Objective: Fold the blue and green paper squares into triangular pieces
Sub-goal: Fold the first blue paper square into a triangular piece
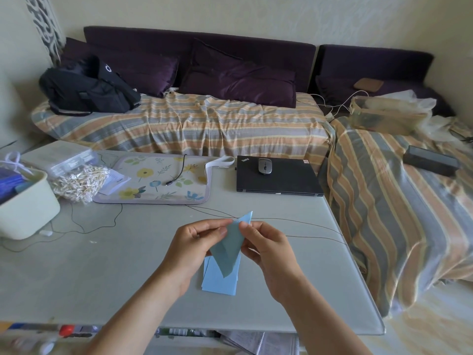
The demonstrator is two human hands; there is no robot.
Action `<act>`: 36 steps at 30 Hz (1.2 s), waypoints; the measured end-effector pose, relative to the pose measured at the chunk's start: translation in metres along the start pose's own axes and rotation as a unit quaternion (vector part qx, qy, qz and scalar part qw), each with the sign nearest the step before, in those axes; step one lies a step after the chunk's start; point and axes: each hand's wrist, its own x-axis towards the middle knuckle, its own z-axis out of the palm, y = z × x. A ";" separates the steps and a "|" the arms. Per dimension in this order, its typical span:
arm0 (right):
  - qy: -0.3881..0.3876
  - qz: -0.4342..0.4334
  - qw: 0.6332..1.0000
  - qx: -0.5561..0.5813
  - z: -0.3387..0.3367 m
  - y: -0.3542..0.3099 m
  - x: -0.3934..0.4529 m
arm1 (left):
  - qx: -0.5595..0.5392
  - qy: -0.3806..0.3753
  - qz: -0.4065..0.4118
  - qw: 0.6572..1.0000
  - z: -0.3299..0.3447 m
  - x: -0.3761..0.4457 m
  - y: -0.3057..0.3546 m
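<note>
A blue paper piece, folded into a long triangle, is held upright above the table between both hands. My left hand pinches its upper left edge with thumb and fingers. My right hand pinches its right edge near the top. Under the hands a small stack of light blue paper squares lies flat on the grey table. No green paper is visible.
A floral mat with a cable, a closed black laptop with a mouse on it, a bag of cotton swabs and a pale box stand at the table's back. Thin wires cross the table. A striped sofa lies behind.
</note>
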 end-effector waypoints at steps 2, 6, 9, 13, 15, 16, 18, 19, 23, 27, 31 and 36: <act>-0.014 0.008 1.000 -0.008 0.002 0.003 -0.001 | -0.017 0.016 -0.006 1.000 -0.001 0.001 0.000; -0.003 0.002 1.000 -0.020 0.002 0.003 -0.001 | -0.026 0.017 -0.017 0.999 -0.001 0.002 0.000; 0.007 -0.003 1.000 -0.028 0.000 0.002 0.002 | -0.024 0.010 -0.020 0.999 0.000 0.001 0.000; 0.019 -0.013 0.997 -0.080 -0.002 0.001 0.004 | 0.010 0.002 -0.004 1.000 0.000 0.001 0.000; 0.014 -0.016 0.994 -0.112 -0.003 0.000 0.005 | 0.027 -0.002 0.008 1.000 0.000 0.001 0.000; 0.007 -0.015 0.992 -0.126 -0.003 -0.001 0.005 | 0.028 -0.002 0.013 1.000 0.000 0.000 0.000; -0.014 -0.013 0.988 -0.153 -0.003 -0.002 0.004 | 0.027 0.001 0.021 0.999 0.001 0.000 0.000; -0.025 -0.011 0.986 -0.167 -0.002 -0.002 0.003 | 0.028 0.004 0.024 0.999 0.001 0.000 -0.001; -0.054 -0.009 0.977 -0.204 -0.001 -0.001 0.001 | 0.017 0.016 0.023 0.999 0.002 0.000 -0.001; -0.073 -0.010 0.971 -0.226 0.000 -0.003 -0.001 | 0.005 0.020 0.008 1.000 0.001 0.002 -0.001; -0.084 -0.016 0.966 -0.244 0.000 -0.003 -0.001 | -0.007 0.022 -0.010 1.000 0.000 0.004 -0.003; -0.089 -0.014 0.960 -0.266 0.001 0.001 0.002 | -0.045 0.022 -0.051 0.997 -0.001 0.005 -0.002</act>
